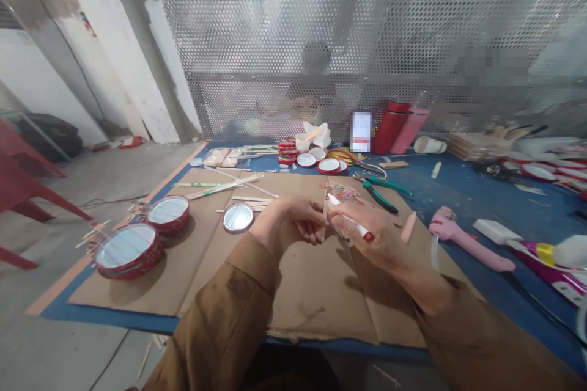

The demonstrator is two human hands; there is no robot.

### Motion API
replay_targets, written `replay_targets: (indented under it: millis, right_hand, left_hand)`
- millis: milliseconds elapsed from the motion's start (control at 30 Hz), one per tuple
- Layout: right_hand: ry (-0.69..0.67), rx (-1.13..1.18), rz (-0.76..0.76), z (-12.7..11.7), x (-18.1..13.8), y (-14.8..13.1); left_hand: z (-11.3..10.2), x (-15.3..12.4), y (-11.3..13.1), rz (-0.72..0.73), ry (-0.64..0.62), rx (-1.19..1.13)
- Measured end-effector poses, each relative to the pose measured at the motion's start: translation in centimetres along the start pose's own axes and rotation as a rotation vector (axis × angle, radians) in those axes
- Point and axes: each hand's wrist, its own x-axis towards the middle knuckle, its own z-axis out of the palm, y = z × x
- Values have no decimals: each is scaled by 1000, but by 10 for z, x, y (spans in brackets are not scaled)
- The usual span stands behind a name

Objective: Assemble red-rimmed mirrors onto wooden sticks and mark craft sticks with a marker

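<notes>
My left hand (306,217) pinches a thin wooden stick (325,211), held upright above the cardboard sheet (302,299). In my right hand (367,226) is a white marker pen with a red end (351,220), its tip close to the stick's upper part. Whether the tip touches the wood I cannot tell. Left of my left hand lies a small round mirror (238,217), with several loose wooden sticks (252,200) behind it. Colored rubber bands (342,189) lie in a small heap just beyond my hands.
Red round tins with shiny tops (126,247) stand at the left. Green-handled pliers (378,192) and a pink glue gun (468,238) lie to the right. A red bottle (391,128), a phone (361,132) and a perforated metal panel (257,55) are at the back.
</notes>
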Motion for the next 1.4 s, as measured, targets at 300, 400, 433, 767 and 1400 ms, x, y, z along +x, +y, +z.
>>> replay_targets:
  millis: [300, 400, 433, 767, 1400]
  right_hand:
    - [-17, -71, 10, 1, 7, -7]
    - [-9, -91, 5, 4, 6, -4]
    - [4, -93, 8, 5, 6, -3]
    - [-13, -146, 25, 0, 6, -8]
    - [-4, -94, 16, 2, 6, -6]
  left_hand:
    - [-2, 3, -3, -10, -35, 29]
    - [-3, 5, -5, -3, -43, 22]
    - [-3, 4, -6, 1, -46, 18]
    - [-1, -2, -4, 12, -31, -19]
    - [0, -3, -2, -19, -25, -6]
